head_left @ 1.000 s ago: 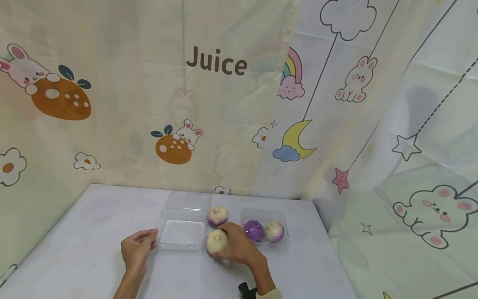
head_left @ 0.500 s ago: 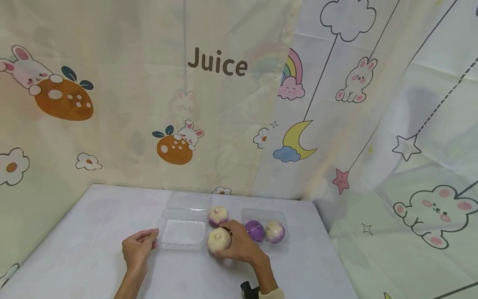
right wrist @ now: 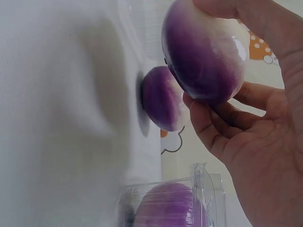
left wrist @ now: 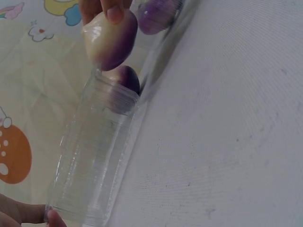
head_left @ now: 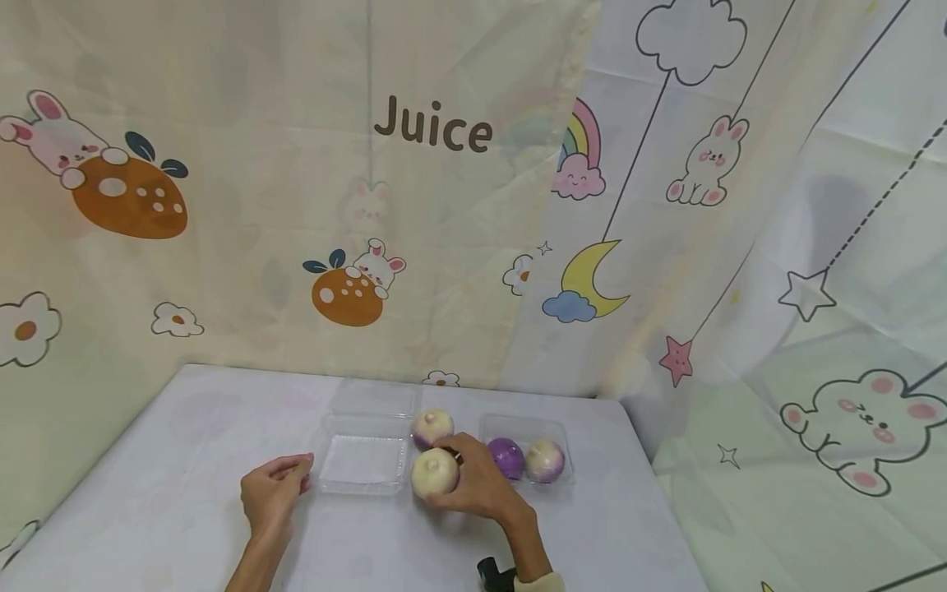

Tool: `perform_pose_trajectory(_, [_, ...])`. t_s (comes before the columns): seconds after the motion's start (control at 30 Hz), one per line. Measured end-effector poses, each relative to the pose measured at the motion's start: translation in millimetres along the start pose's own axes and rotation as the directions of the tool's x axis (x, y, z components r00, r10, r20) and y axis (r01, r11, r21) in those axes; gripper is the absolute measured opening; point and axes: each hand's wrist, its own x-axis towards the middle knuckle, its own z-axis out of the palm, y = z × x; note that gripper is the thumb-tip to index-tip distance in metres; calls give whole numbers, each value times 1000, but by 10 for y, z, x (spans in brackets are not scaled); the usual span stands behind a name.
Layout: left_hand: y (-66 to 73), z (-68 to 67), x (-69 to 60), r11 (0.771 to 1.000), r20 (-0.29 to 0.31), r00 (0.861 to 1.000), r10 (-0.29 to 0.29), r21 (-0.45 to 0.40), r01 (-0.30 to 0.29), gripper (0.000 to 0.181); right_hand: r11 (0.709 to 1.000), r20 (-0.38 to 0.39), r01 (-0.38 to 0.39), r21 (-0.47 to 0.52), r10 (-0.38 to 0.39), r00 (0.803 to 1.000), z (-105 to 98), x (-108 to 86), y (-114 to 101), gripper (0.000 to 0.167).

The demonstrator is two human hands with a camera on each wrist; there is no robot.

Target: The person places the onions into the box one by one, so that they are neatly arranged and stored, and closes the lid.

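My right hand (head_left: 481,481) grips a white-and-purple onion (head_left: 434,474) between thumb and fingers. In the right wrist view this onion (right wrist: 206,52) is held off the table. A second onion (head_left: 431,427) sits on the table just behind it. To their left lies a clear plastic clamshell container (head_left: 362,464) with its lid (head_left: 373,400) folded back and nothing in its base. My left hand (head_left: 268,493) pinches the container's near-left edge, as the thumb and finger (left wrist: 56,219) in the left wrist view show. The held onion's far side is hidden from the head view.
Another clear container (head_left: 521,423) on the right holds a purple onion (head_left: 505,458) and a white-and-purple one (head_left: 545,460). A black object (head_left: 494,575) shows by the right wrist. A printed curtain (head_left: 444,247) hangs behind the white table (head_left: 592,534).
The held onion has risen slightly in my right hand. My left hand stays at the container's edge. The head view has shifted a little.
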Motion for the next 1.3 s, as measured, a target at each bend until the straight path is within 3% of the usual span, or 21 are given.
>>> perform_pose_trajectory(0.4, [6,1,-20,1000,13,1000,0,0,0,25,1000,-29,26,18,-25,999,-1,13,-1,71])
perform_pose_trajectory(0.77, [13,9,-16,1000,10,1000,-5,5,5,26,998,-20,-5,57,7,1000,28,53,-36,69])
perform_pose_trajectory(1.3, [-4,8,-22,1000,11,1000,0,-16,0,25,997,-98,64,39,-60,993,158,133,-63,68])
